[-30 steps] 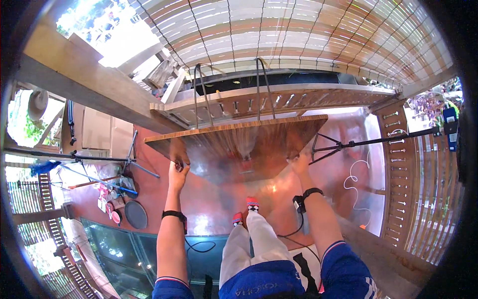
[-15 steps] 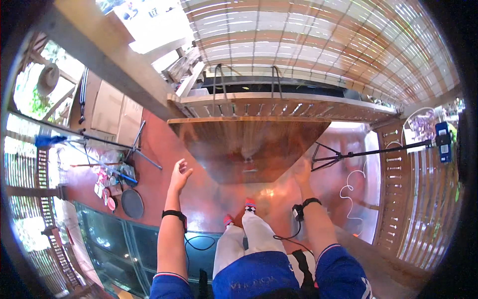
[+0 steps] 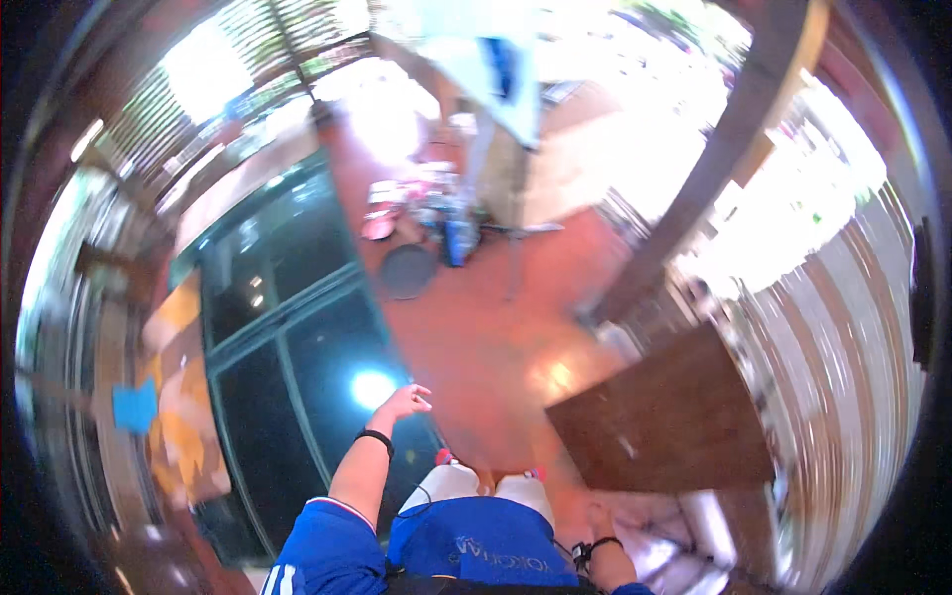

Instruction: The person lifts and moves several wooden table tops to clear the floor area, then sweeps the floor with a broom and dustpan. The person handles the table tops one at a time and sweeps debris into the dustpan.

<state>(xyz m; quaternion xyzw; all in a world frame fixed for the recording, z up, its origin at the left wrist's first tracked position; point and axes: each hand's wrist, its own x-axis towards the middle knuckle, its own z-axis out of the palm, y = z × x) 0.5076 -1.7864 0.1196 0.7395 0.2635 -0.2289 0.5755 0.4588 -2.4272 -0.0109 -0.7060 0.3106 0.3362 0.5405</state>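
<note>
The person's view has swung to the left since half a second ago, so the brown wooden board, which stood ahead in the middle, now sits at the right, and the dark glass-panelled surface fills much of the left side. Most of the board's shift across the view seems to come from this turn; whether the board itself moved cannot be told. A second ago both hands were at its edges; now the left hand is well apart from it, empty, its fingers loosely spread and a little bent, above the line where the glass meets the red floor. The right hand is blurred, just below the board's lower edge; whether it touches the board, or how its fingers stand, cannot be told. For the work in hand, this suggests that the left hand's part in holding the board is over for now, and that the board is probably resting on its own near the striped blind. The metal loops seen behind the board earlier cannot be made out here. Beyond the left hand, the grey round pan lies on the floor beside blurred red and white packages, near the far end of the glass.
</note>
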